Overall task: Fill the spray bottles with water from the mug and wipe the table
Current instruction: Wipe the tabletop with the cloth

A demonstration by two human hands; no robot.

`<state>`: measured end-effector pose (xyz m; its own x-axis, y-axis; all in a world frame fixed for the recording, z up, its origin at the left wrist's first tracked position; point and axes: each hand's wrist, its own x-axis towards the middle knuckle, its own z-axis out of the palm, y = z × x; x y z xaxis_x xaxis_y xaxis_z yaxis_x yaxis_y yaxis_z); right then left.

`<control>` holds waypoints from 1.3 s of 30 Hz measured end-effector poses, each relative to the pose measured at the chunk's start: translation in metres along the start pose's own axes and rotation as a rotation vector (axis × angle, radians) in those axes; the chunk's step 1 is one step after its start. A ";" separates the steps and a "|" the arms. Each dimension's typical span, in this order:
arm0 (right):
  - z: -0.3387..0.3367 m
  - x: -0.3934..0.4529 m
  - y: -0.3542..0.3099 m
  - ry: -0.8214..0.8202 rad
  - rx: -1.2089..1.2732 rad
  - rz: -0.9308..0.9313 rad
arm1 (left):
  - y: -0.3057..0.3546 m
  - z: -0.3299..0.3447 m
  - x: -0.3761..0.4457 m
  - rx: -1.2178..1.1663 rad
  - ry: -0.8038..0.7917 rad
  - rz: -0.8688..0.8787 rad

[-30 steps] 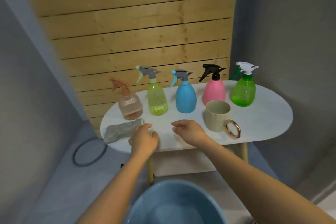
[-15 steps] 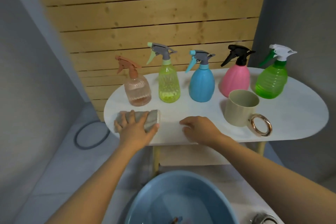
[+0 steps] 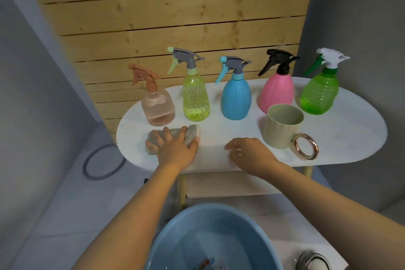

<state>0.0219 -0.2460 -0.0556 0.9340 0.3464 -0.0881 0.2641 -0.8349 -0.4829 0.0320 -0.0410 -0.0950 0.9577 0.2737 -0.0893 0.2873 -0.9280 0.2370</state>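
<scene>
- Five spray bottles stood in a row along the far side of the white table (image 3: pixel 350 133): a peach bottle (image 3: pixel 158 105), a yellow bottle (image 3: pixel 196 96), a blue bottle (image 3: pixel 236 98), a pink bottle (image 3: pixel 276 93) and a green bottle (image 3: pixel 320 94), all upright with trigger heads screwed on.
- The beige mug (image 3: pixel 281 126) sat in front of the pink bottle, its ring handle turned toward the near edge.
- The left hand (image 3: pixel 175 149) lay on the grey cloth (image 3: pixel 190 135) just in front of the peach bottle, fingers spread and bent over it, pressing it to the tabletop; whether they pinched the fabric could not be told.
- The right hand (image 3: pixel 249 152) rested near the table's front edge, well left of the mug, fingers loosely curled and holding nothing.
- The cloth looked soft and limp, likely to bunch under a push, so a flat palm across its middle would suit wiping.
- The bottles seemed light thin plastic, probably easy to tip when empty; gripping the neck under the trigger looked safest.
- The mug appeared rigid and breakable; its ring handle offered the obvious hold.
- A blue basin (image 3: pixel 171 237) holding water stood below the table's near edge.
</scene>
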 end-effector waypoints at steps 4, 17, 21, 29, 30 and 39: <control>-0.016 -0.018 0.010 0.149 -0.078 -0.034 | 0.023 0.011 -0.025 0.075 -0.030 0.239; -0.058 -0.041 0.073 0.385 -0.123 0.526 | 0.095 0.025 -0.029 0.073 -0.058 0.220; -0.056 -0.038 0.079 0.260 0.054 0.466 | 0.106 0.026 -0.043 0.122 -0.102 0.349; -0.072 -0.045 0.078 0.429 0.065 0.390 | 0.092 0.025 -0.045 0.080 -0.084 0.216; -0.075 -0.046 0.081 0.447 0.002 0.386 | 0.103 0.029 -0.041 0.073 -0.079 0.206; -0.106 -0.060 0.140 0.608 -0.329 0.476 | 0.233 0.062 -0.030 0.133 -0.079 0.308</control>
<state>0.0287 -0.4293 -0.0256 0.9057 -0.2866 0.3124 -0.2223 -0.9485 -0.2257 0.0695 -0.2809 -0.0966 0.9932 -0.0403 -0.1092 -0.0252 -0.9903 0.1366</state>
